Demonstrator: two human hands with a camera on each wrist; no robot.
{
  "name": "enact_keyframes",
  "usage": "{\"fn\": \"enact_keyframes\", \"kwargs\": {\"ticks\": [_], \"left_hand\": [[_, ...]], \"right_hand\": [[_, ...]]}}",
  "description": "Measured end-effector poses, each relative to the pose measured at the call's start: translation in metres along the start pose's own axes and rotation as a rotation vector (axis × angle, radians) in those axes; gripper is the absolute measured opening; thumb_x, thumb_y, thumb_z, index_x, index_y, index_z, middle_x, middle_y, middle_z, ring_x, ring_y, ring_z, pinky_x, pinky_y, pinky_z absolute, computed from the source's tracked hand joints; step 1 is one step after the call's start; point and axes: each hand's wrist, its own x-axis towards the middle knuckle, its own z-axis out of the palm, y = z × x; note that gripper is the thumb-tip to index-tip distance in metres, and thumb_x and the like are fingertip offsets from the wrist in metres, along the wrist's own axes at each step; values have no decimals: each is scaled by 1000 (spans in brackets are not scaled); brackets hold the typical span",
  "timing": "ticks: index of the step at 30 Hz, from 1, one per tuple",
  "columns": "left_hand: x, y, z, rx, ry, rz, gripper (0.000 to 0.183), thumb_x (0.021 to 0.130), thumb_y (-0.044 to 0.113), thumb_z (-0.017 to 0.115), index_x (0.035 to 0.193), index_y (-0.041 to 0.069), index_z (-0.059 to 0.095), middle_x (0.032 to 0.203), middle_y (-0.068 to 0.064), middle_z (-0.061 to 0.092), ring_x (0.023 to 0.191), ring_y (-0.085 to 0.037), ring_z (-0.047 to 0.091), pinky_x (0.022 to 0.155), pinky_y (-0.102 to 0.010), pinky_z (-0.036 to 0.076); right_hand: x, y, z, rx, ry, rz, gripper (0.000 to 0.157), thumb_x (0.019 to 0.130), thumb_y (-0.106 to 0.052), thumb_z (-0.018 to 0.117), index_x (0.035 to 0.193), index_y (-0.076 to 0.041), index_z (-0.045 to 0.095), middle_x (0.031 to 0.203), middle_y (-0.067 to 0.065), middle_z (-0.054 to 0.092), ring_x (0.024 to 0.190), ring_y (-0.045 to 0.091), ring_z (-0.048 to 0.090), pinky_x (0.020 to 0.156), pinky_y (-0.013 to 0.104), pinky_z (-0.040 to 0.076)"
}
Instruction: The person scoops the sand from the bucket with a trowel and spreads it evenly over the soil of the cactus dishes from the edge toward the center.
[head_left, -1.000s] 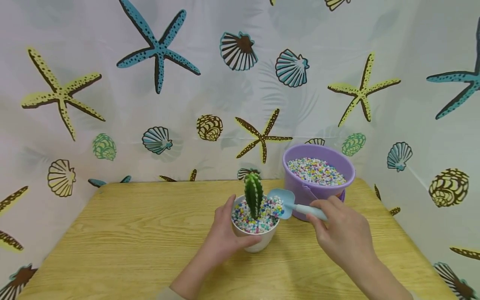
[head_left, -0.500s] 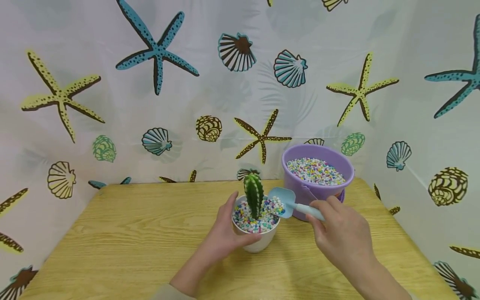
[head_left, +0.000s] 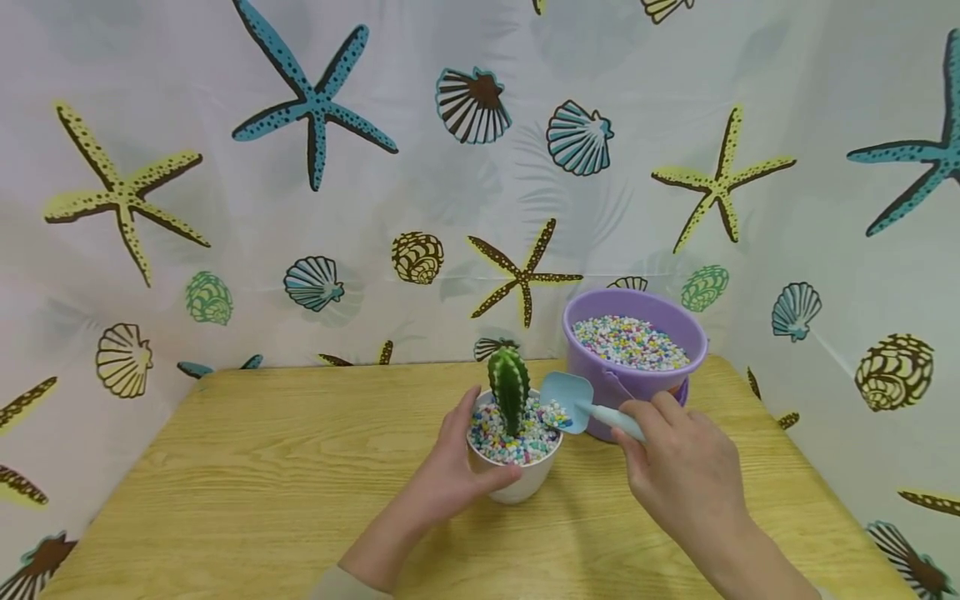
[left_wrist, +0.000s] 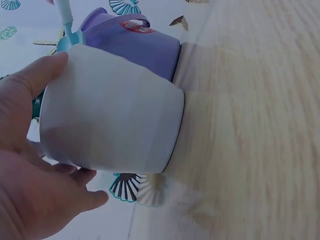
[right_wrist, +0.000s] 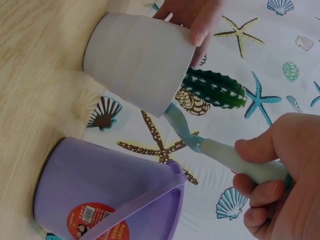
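A green cactus (head_left: 509, 392) stands upright in a white flowerpot (head_left: 519, 485) filled with multicoloured pebbles (head_left: 504, 450). My left hand (head_left: 456, 473) grips the pot from the left, thumb across its near side and fingers round the far side. In the left wrist view the pot's base meets the tabletop. My right hand (head_left: 688, 462) holds a light blue toy shovel (head_left: 572, 398) by its handle. The shovel's blade (right_wrist: 179, 124) tilts down at the pot's right rim, and a small heap of pebbles lies at its tip.
Behind and right of the pot stands a purple bucket (head_left: 609, 385), nearly full of the same pebbles. Its handle (right_wrist: 137, 207) hangs down against the side. The wooden table (head_left: 285, 467) ends at a curtain (head_left: 360, 192) printed with starfish and shells.
Pebbles have slid off the shovel's blade toward the pot, leaving fewer on it. The blade has tipped slightly more. The left hand and pot have shifted a little to the right.
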Motion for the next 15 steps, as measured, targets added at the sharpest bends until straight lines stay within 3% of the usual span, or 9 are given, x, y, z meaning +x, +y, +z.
{"fn": "enact_keyframes", "kwargs": {"ticks": [6, 12, 15], "left_hand": [[3, 3, 7, 37, 93, -30, 131, 77, 43, 104, 177, 22, 22, 167, -26, 27, 149, -48, 44, 122, -65, 39], [3, 2, 1, 17, 13, -29, 126, 86, 42, 98, 179, 26, 14, 178, -22, 15, 159, -51, 30, 124, -71, 31], [3, 2, -2, 14, 2, -31, 125, 87, 42, 96, 179, 27, 13, 179, -21, 19, 160, -51, 30, 124, -73, 28]], "right_hand": [[0, -1, -2, -18, -3, -6, 29, 83, -11, 95, 105, -7, 77, 84, 1, 59, 58, 14, 44, 51, 28, 39], [1, -1, -3, -25, -1, -10, 30, 82, -11, 96, 104, -7, 77, 83, 2, 59, 57, 15, 46, 51, 28, 39], [1, -1, -3, -28, -2, -13, 30, 82, -10, 96, 104, -7, 77, 83, 1, 58, 57, 15, 45, 50, 27, 39]]}}
